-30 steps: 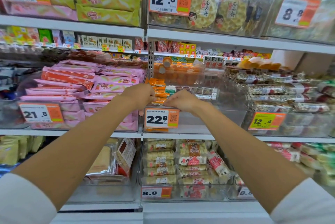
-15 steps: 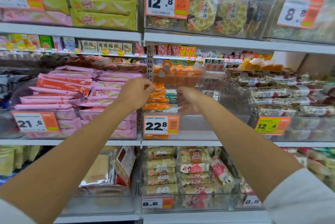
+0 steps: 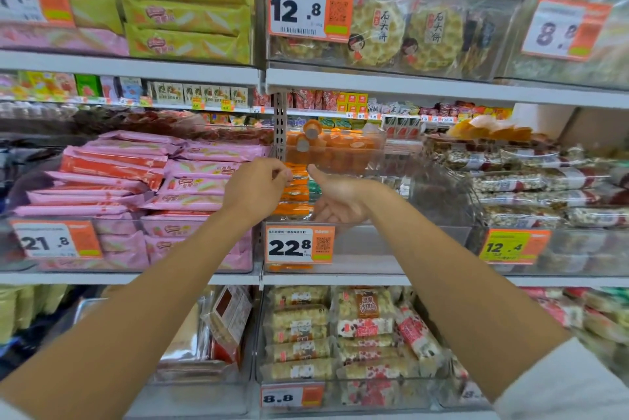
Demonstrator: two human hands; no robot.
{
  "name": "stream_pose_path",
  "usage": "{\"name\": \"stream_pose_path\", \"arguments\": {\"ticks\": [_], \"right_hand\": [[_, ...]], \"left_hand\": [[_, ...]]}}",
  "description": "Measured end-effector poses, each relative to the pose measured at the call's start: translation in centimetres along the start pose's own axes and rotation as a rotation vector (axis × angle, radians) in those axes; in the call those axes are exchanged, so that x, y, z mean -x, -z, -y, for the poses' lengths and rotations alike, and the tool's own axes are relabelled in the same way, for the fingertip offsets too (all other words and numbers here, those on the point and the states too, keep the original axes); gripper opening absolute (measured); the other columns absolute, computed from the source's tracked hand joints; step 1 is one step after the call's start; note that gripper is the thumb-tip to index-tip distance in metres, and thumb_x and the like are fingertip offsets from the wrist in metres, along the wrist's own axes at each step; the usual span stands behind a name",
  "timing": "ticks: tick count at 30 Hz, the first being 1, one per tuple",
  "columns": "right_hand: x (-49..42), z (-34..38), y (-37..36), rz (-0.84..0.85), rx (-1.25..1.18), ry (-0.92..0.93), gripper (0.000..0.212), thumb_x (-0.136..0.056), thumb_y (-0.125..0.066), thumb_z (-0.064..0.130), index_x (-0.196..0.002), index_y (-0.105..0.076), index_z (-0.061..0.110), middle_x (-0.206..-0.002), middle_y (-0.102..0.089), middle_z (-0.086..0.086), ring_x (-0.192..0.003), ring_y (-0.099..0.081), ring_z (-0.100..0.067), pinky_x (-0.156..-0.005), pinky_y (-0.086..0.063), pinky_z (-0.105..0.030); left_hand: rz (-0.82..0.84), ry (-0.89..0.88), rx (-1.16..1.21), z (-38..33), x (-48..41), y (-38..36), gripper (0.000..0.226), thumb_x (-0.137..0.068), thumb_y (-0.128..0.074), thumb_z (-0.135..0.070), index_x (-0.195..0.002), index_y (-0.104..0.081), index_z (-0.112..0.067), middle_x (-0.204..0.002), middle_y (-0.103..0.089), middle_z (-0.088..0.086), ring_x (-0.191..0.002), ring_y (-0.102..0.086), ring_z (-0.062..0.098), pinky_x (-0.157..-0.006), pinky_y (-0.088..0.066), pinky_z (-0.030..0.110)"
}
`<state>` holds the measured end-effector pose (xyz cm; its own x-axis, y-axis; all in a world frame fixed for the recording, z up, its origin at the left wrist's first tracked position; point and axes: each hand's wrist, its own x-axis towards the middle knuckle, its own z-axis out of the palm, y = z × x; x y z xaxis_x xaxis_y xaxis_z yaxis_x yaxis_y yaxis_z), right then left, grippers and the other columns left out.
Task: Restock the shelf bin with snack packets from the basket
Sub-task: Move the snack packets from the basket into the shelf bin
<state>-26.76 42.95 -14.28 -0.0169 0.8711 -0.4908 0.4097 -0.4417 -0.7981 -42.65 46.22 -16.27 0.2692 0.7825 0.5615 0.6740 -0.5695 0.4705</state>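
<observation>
A clear shelf bin [image 3: 391, 242] with a 22.8 price tag [image 3: 299, 244] sits on the middle shelf. A short stack of orange snack packets [image 3: 296, 196] lies at its left end; the rest of the bin looks bare. My left hand [image 3: 255, 190] reaches in from the left, fingers curled, fingertips pinching the left end of the top orange packet. My right hand [image 3: 335, 196] is just right of the stack, thumb up and fingers relaxed, by the packets' right ends. The basket is out of view.
Pink packets fill the bin [image 3: 136, 188] to the left, nut bars the bin [image 3: 544, 188] to the right. A clear tub of orange cups [image 3: 337, 151] stands behind the stack. The shelf below holds a bin of rice-crisp packets [image 3: 340, 334].
Both hands rose from the bin's front rim to the stack. The left hand now pinches the top packet; the right hand uncurled and turned beside the stack.
</observation>
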Motion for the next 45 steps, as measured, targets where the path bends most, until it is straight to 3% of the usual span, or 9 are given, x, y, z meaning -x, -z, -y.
{"name": "stream_pose_path", "arguments": {"ticks": [5, 8, 12, 20, 23, 29, 33, 37, 45], "right_hand": [[0.9, -0.7, -0.2, 0.008, -0.017, 0.092, 0.092, -0.092, -0.005, 0.072, -0.152, -0.016, 0.003, -0.143, -0.048, -0.021, -0.126, -0.054, -0.030, -0.091, -0.042, -0.035], [0.5, -0.9, -0.3, -0.246, 0.006, 0.194, 0.078, -0.097, -0.013, 0.066, -0.149, -0.028, 0.010, -0.125, -0.063, -0.019, -0.113, -0.061, -0.031, -0.101, -0.044, -0.045], [0.8, -2.2, -0.3, -0.536, -0.065, 0.350, 0.058, -0.104, -0.029, 0.043, -0.124, -0.056, -0.005, -0.100, -0.071, -0.016, -0.088, -0.067, -0.028, -0.090, -0.050, -0.040], [6.4, -8.2, -1.0, -0.651, -0.348, 0.516, 0.025, -0.096, -0.048, 0.009, -0.085, -0.068, -0.001, -0.065, -0.065, -0.010, -0.048, -0.055, -0.018, -0.045, -0.041, -0.023], [8.3, -13.2, -1.6, -0.629, -0.268, 0.493, 0.027, -0.096, -0.053, 0.008, -0.071, -0.064, 0.009, -0.065, -0.063, -0.008, -0.042, -0.054, -0.012, -0.041, -0.039, -0.020], [11.1, -25.0, -2.1, -0.643, -0.229, 0.397, 0.028, -0.094, -0.056, 0.007, -0.068, -0.062, 0.001, -0.056, -0.059, -0.009, -0.036, -0.050, -0.005, -0.039, -0.038, -0.016], [11.9, -33.9, -2.1, -0.668, -0.264, 0.261, 0.032, -0.094, -0.059, 0.011, -0.063, -0.057, 0.004, -0.069, -0.061, -0.020, -0.048, -0.052, -0.014, -0.044, -0.037, -0.019], [11.7, -42.4, -3.2, -0.670, -0.341, 0.088, 0.020, -0.093, -0.057, 0.007, -0.076, -0.066, 0.001, -0.071, -0.064, -0.013, -0.053, -0.057, -0.017, -0.047, -0.042, -0.021], [9.4, -54.9, -6.6, -0.649, -0.509, -0.182, 0.014, -0.091, -0.055, -0.002, -0.079, -0.062, -0.003, -0.063, -0.058, -0.013, -0.040, -0.053, -0.010, -0.042, -0.040, -0.018]], "left_hand": [[-0.022, 0.068, 0.121, -1.0, 1.6, 0.2, 0.028, -0.099, -0.051, -0.028, -0.080, -0.068, -0.020, -0.089, -0.072, 0.000, -0.084, -0.065, 0.021, -0.078, -0.053, 0.041], [-0.070, 0.087, 0.204, -2.0, 3.0, 0.5, 0.030, -0.099, -0.050, -0.025, -0.086, -0.072, -0.009, -0.089, -0.072, 0.008, -0.087, -0.065, 0.026, -0.079, -0.051, 0.037], [-0.072, 0.159, 0.309, -3.8, 5.0, 0.8, 0.029, -0.101, -0.048, -0.022, -0.090, -0.070, -0.006, -0.092, -0.070, 0.011, -0.087, -0.063, 0.029, -0.080, -0.049, 0.038], [0.090, 0.212, 0.470, -8.2, 8.3, -1.4, 0.027, -0.096, -0.050, -0.012, -0.076, -0.069, -0.008, -0.079, -0.068, 0.008, -0.076, -0.063, 0.028, -0.079, -0.055, 0.043], [0.250, 0.247, 0.528, -10.5, 10.5, -4.4, 0.024, -0.096, -0.051, -0.011, -0.082, -0.069, -0.004, -0.070, -0.064, 0.005, -0.064, -0.059, 0.021, -0.067, -0.051, 0.034], [0.497, 0.292, 0.578, -13.8, 16.8, -13.0, 0.022, -0.084, -0.055, -0.009, -0.065, -0.066, -0.010, -0.075, -0.069, 0.022, -0.066, -0.065, 0.031, -0.058, -0.048, 0.027], [0.671, 0.382, 0.642, -15.1, 22.1, -19.5, 0.024, -0.085, -0.057, -0.016, -0.082, -0.067, 0.006, -0.082, -0.067, 0.028, -0.065, -0.060, 0.025, -0.055, -0.044, 0.024], [0.876, 0.498, 0.655, -15.5, 27.5, -25.1, 0.012, -0.096, -0.054, -0.015, -0.091, -0.063, -0.009, -0.080, -0.066, 0.009, -0.062, -0.061, 0.013, -0.053, -0.043, 0.021], [1.081, 0.691, 0.608, -13.7, 35.9, -34.0, 0.008, -0.096, -0.056, -0.016, -0.091, -0.060, -0.011, -0.076, -0.065, 0.006, -0.059, -0.060, 0.015, -0.051, -0.044, 0.021]]}}
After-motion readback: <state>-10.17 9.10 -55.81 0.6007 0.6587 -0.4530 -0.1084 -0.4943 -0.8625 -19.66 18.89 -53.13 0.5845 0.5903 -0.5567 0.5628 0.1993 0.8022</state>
